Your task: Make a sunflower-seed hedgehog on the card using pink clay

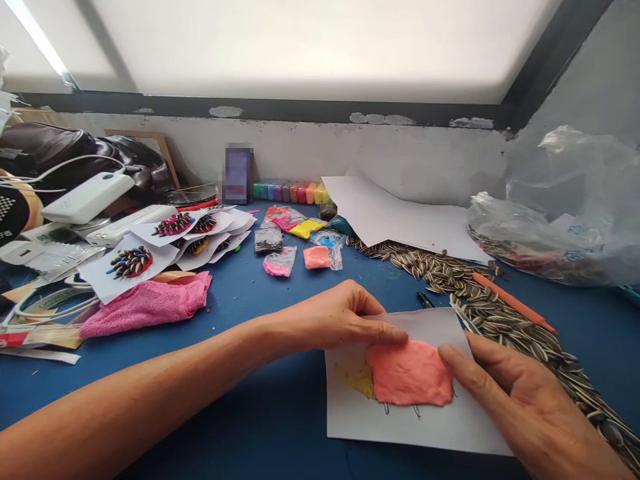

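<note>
A white sheet of paper (350,420) is tilted up in front of me, gripped from both sides. Spread on it is a flat patch of coral-pink modelling clay (413,377), with a smear of yellow clay (363,383) at its left. Short pen lines show below the pink patch. My left hand (345,317) is closed on the paper's top edge, its thumb at the upper border of the clay and its fingers partly hidden. On the right side, my right hand (520,387) pinches the sheet, thumb at the clay's right edge and fingers behind the paper.
Sunflower seeds (520,327) trail along the right, with an orange stick-like tool (515,303) on them. Clay packets (280,260) lie mid-table. Decorated paper cards (107,287) and a pink cloth (150,307) are left. Blank sheets (400,220) and a plastic bag (565,227) stand behind.
</note>
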`<state>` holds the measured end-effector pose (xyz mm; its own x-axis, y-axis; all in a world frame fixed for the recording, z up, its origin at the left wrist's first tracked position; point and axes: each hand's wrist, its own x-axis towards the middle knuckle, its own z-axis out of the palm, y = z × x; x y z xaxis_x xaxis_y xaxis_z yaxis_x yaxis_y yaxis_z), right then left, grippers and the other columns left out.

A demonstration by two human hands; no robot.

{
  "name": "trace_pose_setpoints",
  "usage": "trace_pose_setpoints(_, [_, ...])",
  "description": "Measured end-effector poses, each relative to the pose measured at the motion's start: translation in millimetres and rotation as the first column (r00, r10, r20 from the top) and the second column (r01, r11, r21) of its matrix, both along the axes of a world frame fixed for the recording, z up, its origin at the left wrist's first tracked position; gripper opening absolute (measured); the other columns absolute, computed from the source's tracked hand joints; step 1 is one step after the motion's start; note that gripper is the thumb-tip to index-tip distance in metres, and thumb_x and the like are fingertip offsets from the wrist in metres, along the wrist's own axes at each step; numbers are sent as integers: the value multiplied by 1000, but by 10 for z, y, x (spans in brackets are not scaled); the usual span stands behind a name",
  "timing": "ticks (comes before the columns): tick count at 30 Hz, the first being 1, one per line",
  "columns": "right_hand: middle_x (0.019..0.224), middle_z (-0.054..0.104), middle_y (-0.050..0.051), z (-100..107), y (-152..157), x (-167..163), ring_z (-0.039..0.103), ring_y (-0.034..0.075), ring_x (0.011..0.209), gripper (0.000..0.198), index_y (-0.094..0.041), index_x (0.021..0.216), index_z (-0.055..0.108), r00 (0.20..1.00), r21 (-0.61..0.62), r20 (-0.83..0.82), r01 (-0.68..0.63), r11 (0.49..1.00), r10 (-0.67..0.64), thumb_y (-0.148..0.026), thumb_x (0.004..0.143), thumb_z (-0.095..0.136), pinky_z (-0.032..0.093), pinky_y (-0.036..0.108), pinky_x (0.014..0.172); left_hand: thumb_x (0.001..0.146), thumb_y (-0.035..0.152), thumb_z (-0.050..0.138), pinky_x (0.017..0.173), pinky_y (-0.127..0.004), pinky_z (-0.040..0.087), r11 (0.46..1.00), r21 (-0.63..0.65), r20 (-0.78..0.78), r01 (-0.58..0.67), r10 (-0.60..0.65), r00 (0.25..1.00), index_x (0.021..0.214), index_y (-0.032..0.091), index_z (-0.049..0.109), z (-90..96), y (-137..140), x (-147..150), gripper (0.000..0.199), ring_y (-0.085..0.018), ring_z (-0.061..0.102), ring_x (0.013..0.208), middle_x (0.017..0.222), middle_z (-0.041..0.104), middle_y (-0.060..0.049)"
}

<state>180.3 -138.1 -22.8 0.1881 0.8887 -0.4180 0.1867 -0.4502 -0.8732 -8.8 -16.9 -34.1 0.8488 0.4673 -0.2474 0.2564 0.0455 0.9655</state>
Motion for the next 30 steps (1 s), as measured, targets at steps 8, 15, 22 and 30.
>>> trace_pose_setpoints(8, [69, 72, 0, -34, 0, 61, 61, 16, 51, 41, -27, 111, 71, 992, -3, 43, -118, 993, 118, -47, 74, 69, 48, 21, 40, 72, 59, 70, 47, -24, 17, 1000, -17, -24, 24, -25, 999, 63, 15, 51, -28, 4, -14, 49, -7, 29, 54, 60, 36, 5])
trace_pose_setpoints(15, [76, 74, 2, 27, -12, -35, 66, 20, 59, 44, -27, 103, 74, 998, 95, 54, 10, 995, -15, -56, 71, 70, 55, 26, 48, 71, 57, 72, 48, -25, 17, 999, 0, -61, -41, 41, 997, 65, 13, 57, -6, 41, 5, 46, -7, 30, 53, 59, 40, 4])
trace_pose_setpoints(22, [85, 77, 4, 17, -15, -23, 70, 24, 68, 46, -26, 111, 73, 1000, 11, -21, -9, 1000, 10, -49, 70, 72, 57, 27, 52, 74, 53, 71, 48, -26, 14, 999, 12, -48, -53, 53, 997, 62, 14, 52, 6, 50, -15, 45, -7, 26, 54, 59, 35, 5])
trace_pose_setpoints(30, [85, 77, 3, -13, 14, 41, 71, 24, 72, 45, -26, 118, 70, 989, 14, -51, -141, 990, 142, -44, 77, 69, 60, 32, 66, 77, 53, 67, 48, -27, 12, 997, 28, -12, -69, 69, 998, 61, 15, 47, -10, 95, -25, 46, -7, 24, 56, 61, 32, 5])
